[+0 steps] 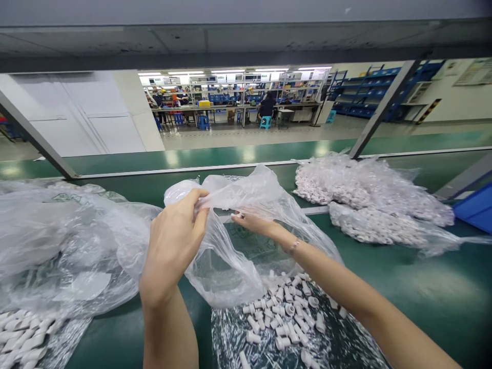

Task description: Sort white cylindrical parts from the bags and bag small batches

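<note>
My left hand (pixel 179 225) is closed on the gathered rim of a clear plastic bag (pixel 230 277), holding it up off the bench. My right hand (pixel 249 221) reaches into the bag's opening, its fingers drawn together. Something small and whitish shows at those fingertips, too small to make out, and film partly covers the hand. Below the bag, a loose pile of short white plastic pipe fittings (pixel 284 312) lies on a crinkled clear plastic sheet (pixel 230 343). Some fittings lie under the bag's lower edge.
Large clear bags (pixel 77 230) lie at the left, above more white fittings (pixel 23 333). Filled bags of small white parts (pixel 369 195) rest at the back right, near a blue bin (pixel 476 207). Metal posts (pixel 384 110) frame the green bench (pixel 442 297). People sit at far workbenches.
</note>
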Demonstrator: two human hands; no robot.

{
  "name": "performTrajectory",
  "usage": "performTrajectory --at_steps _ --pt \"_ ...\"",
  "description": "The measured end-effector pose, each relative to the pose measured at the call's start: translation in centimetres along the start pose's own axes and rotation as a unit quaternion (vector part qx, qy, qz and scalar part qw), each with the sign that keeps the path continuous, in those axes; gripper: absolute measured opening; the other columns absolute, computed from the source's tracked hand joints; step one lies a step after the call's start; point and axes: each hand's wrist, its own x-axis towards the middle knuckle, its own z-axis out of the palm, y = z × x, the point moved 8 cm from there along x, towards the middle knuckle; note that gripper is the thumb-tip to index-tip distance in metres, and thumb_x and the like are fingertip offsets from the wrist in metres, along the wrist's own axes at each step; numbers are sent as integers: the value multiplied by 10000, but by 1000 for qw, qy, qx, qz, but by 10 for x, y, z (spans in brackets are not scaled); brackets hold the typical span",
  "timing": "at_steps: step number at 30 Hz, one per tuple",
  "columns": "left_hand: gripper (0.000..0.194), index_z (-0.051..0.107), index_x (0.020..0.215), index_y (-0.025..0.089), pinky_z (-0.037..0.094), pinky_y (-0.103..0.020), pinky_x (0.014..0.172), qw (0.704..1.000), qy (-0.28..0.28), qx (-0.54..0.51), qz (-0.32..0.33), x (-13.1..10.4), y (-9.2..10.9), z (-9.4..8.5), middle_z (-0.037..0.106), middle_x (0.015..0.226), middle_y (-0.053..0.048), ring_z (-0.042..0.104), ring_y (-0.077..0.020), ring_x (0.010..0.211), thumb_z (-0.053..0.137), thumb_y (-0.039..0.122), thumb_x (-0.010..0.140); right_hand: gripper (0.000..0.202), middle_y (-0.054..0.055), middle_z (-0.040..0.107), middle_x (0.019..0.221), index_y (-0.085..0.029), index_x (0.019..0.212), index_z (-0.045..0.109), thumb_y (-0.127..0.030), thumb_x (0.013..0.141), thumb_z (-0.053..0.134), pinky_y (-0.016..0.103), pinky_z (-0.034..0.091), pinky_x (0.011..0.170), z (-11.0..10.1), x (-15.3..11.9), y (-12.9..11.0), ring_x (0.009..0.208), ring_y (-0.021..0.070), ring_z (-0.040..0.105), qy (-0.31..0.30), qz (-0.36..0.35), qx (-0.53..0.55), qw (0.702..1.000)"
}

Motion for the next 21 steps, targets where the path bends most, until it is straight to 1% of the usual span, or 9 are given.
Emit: performTrajectory --at_steps 1,3,5,7,10,13,16,18,21 --pt "249 601 1129 309 360 -282 677 1000 6 -6 3 0 -1 -1 706 1024 26 629 -211 877 450 292 931 548 94 655 991 -134 1141 640 -584 874 479 262 492 820 3 4 5 858 117 585 -16 11 -28 999" --pt "235 607 1107 307 365 -281 688 1000 18 -18 3 0 -5 -4 704 991 34 620 -202 860 456 289 928 542 55 657 908 -142 1092 635 -606 872 463 191 424 652 18 -4 13 657 45 509 -90 -9 -101 991" --pt "227 613 1090 313 363 -279 685 999 24 -26 -1 0 -8 -6 700 947 42 610 -191 826 458 288 926 519 23 652 875 -167 1089 624 -596 907 395 151 349 561 39 -33 20 592 14 467 -170 -62 -123 976" --pt "224 620 1079 317 359 -278 677 999 26 -33 -5 0 -8 -7 697 928 41 603 -189 814 458 293 925 473 7 638 834 -174 1094 616 -558 924 397 149 314 545 61 -69 23 596 8 479 -201 -143 -159 956" --pt "235 620 1095 317 355 -281 674 999 22 -24 -4 0 -6 -5 701 947 30 607 -199 823 461 302 923 344 13 613 824 -162 996 598 -436 956 393 212 237 547 89 -105 28 654 30 493 -145 -289 -300 897" --pt "247 607 1122 319 356 -286 673 1000 12 -4 2 0 -2 -1 707 988 25 618 -205 829 454 307 928 274 15 586 810 -161 909 565 -408 936 450 244 216 575 102 -111 37 733 62 481 -58 -355 -386 849" --pt "264 589 1151 318 372 -289 695 1000 9 0 7 1 0 2 705 1034 24 629 -206 867 442 296 933 402 20 579 813 -172 899 580 -566 866 507 226 276 617 95 -101 43 776 78 460 -23 -378 -375 846" --pt "267 581 1159 321 378 -292 703 1000 9 3 7 2 -1 3 702 1049 28 632 -205 877 440 295 934 442 24 577 801 -171 883 608 -586 880 456 201 315 610 78 -81 47 747 61 456 -9 -366 -327 871" --pt "265 575 1161 326 381 -296 704 1000 12 9 5 4 -2 3 698 1050 34 633 -203 882 439 297 937 406 44 616 865 -153 954 634 -403 972 314 148 386 613 31 -22 64 719 22 507 75 -206 -287 933"
